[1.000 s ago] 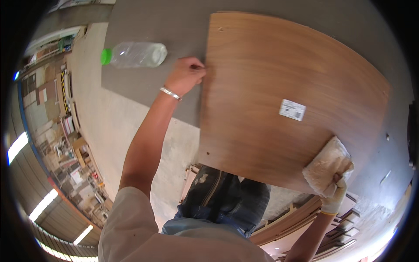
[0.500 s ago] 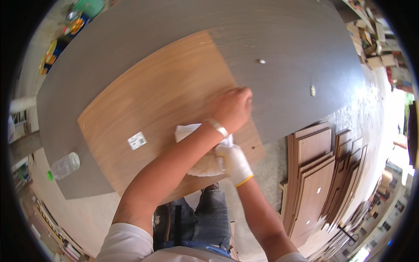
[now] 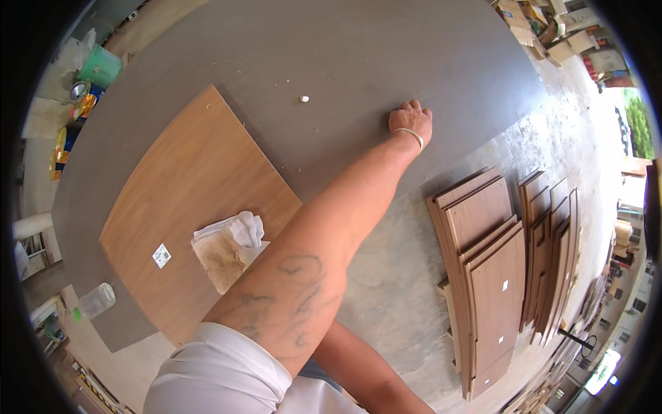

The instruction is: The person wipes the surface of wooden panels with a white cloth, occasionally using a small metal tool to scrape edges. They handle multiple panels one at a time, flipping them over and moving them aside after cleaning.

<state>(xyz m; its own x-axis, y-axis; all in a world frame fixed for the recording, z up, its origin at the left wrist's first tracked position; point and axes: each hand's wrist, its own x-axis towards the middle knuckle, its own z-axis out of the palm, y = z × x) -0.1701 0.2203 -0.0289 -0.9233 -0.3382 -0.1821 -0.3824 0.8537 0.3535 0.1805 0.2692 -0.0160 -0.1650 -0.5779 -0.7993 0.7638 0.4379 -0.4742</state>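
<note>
My left hand (image 3: 412, 123), bare with a band at the wrist, is stretched far across the dark grey tabletop (image 3: 358, 55). Its fingers are curled down at the surface, and whatever lies under them is hidden. My right forearm (image 3: 372, 372) passes beneath my left arm, which covers the right hand. On the tabletop lies a brown wood-grain panel (image 3: 200, 165) with a white printed label (image 3: 161, 256). A crumpled white and tan cloth (image 3: 224, 252) rests on this panel, beside my left upper arm. A small white lump (image 3: 303, 99) sits on the grey surface beyond the panel.
Several brown boards (image 3: 489, 276) stand stacked on the floor to the right. A clear bottle (image 3: 96, 301) with a green cap lies at the tabletop's left edge. Beyond the far left edge are a green bucket (image 3: 101, 67) and tins (image 3: 88, 103).
The view has swung right. My left hand has gone from above the panel out over the grey tabletop. The cloth is now uncovered, while my gloved right hand has become hidden.
</note>
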